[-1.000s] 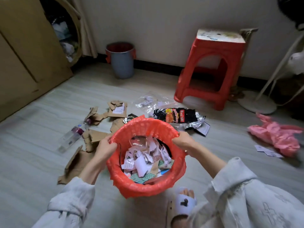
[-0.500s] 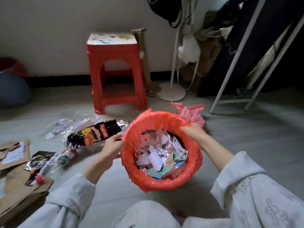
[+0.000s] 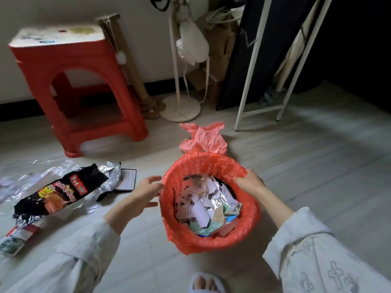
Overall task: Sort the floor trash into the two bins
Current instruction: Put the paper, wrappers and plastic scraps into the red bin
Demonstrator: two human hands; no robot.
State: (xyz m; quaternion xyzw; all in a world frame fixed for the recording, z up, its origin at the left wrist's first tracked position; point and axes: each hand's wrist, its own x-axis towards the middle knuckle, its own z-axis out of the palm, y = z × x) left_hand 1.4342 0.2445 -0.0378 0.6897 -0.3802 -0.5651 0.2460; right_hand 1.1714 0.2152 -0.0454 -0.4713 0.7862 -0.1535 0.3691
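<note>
A bin lined with a red plastic bag (image 3: 249, 227) stands on the floor in front of me, holding several scraps of paper, foil and wrappers (image 3: 207, 206). My right hand (image 3: 248, 180) grips the liner at the bin's far right rim. My left hand (image 3: 146, 192) hovers just left of the rim with fingers spread, holding nothing. A black and orange snack wrapper (image 3: 53, 195) with silver foil lies on the floor to the left. A crumpled pink plastic bag (image 3: 203, 138) lies just beyond the bin.
A red plastic stool (image 3: 74, 85) stands at the back left. A white fan stand (image 3: 179, 108) and a white metal rack (image 3: 260, 111) are behind. A small dark card (image 3: 127, 179) and clear plastic (image 3: 19, 178) lie on the floor. My slippered foot (image 3: 206, 284) is at the bottom.
The view has swung right and the bin has moved right across the floor. My left hand has let go of the rim and opened; my right hand keeps its grip.
</note>
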